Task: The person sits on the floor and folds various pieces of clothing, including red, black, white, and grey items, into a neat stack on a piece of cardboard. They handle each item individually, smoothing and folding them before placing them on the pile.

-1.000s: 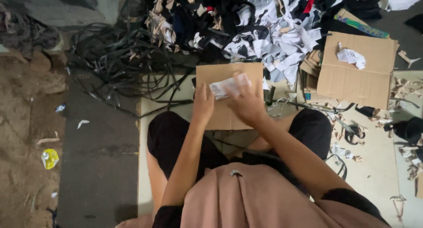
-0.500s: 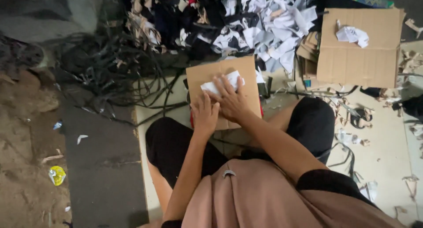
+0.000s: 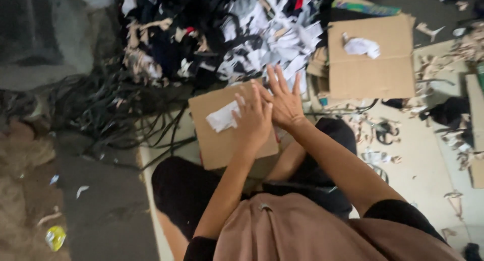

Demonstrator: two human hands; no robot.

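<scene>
A brown cardboard sheet [image 3: 222,145] lies across my knees. On it is a white cloth scrap [image 3: 222,117]. My left hand [image 3: 254,122] lies flat on the right end of that scrap, pressing it to the cardboard. My right hand [image 3: 283,98] is just beyond it, fingers spread and holding nothing, over the cardboard's far right corner. Its fingertips point at the pile of black, white and beige cloth scraps [image 3: 242,34].
A second, larger cardboard sheet [image 3: 378,72] lies at the far right with a crumpled white scrap [image 3: 360,46] on it. Tangled black straps [image 3: 116,120] spread to the left. Small offcuts litter the pale floor [image 3: 423,155] on the right. A yellow wrapper [image 3: 55,237] lies at the lower left.
Both hands were on the white scrap earlier. My right hand has let go and spread open toward the pile, while my left hand stays on the scrap.
</scene>
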